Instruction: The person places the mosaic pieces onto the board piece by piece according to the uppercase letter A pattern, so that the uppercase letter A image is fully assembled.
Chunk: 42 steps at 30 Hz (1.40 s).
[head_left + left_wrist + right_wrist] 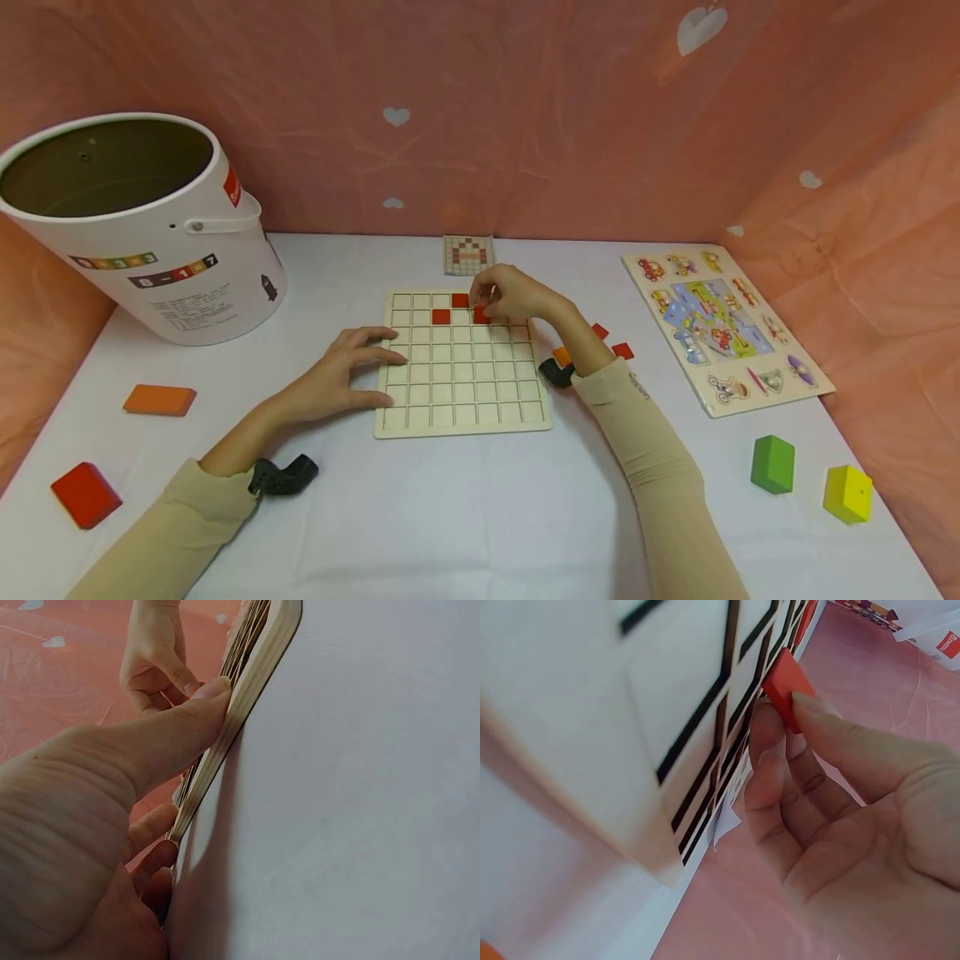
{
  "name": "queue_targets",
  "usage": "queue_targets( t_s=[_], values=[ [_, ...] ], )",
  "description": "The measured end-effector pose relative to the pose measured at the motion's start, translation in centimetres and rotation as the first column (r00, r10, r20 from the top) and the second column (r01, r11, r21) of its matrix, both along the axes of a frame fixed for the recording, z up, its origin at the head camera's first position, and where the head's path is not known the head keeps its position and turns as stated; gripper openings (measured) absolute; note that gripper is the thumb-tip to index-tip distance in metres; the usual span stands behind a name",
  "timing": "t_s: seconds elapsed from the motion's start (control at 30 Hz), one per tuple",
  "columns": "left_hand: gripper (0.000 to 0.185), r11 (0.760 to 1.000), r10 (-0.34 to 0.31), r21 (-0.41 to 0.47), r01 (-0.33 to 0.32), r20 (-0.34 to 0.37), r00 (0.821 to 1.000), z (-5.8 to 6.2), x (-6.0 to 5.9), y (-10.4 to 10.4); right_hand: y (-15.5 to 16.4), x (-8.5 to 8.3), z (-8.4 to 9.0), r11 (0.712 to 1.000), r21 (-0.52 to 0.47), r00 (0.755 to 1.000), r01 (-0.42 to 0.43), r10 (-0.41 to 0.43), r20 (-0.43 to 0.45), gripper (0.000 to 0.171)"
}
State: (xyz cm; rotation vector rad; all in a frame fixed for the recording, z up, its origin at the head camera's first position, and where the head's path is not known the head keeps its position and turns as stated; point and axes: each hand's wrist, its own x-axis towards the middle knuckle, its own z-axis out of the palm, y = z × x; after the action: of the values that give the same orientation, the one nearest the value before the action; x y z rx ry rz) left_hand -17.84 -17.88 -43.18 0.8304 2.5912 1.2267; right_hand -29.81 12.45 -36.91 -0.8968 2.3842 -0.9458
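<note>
- On the grid board (461,392), upper rows: right hand (517,293) pinches a red tile (786,686) against a cell, beside two red tiles already seated (441,316).
- At the board's left edge: left hand (341,375) rests, fingers spread flat, thumb along the rim.
- Right of the board: loose red tiles (622,351) on the surface (465,508).

You see a white bucket (150,225) at the table's far left, with an orange block (160,400) and a red block (86,495) nearer you. At right lie a picture puzzle (723,329), a green block (773,464) and a yellow block (847,493).

Matt pale wooden grid board (462,392)
</note>
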Motion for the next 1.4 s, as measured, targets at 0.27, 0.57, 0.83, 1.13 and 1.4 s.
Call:
queue_targets(
  t_s=[0.27,0.57,0.83,1.13,1.4],
  values=[
    [0.05,1.0,0.006,-0.006,-0.006,0.006,1.0,0.2,0.1,0.0,0.2,-0.1,-0.3,0.999,-0.041,0.999,0.032,-0.032,0.004,0.014],
    [0.05,1.0,0.008,-0.003,-0.008,-0.006,1.0,0.0,0.1,-0.1,0.2,-0.2,-0.3,1.0,-0.015,1.0,0.022,-0.021,0.01,0.013],
    [0.05,1.0,0.0,0.012,0.0,-0.023,1.0,0.0,0.1,0.0,0.4,-0.1,-0.1,0.999,0.019,0.999,0.033,-0.032,-0.008,0.018],
    [0.05,1.0,0.001,0.01,-0.001,-0.007,1.0,-0.1,0.2,0.1,5.6,1.1,2.1,0.996,-0.037,0.994,0.082,-0.085,-0.075,0.026],
    [0.049,1.0,0.01,0.007,-0.011,0.004,1.0,0.0,0.2,0.1,13.7,2.4,1.6,0.988,-0.009,0.988,0.156,-0.156,0.02,0.034]
  ],
)
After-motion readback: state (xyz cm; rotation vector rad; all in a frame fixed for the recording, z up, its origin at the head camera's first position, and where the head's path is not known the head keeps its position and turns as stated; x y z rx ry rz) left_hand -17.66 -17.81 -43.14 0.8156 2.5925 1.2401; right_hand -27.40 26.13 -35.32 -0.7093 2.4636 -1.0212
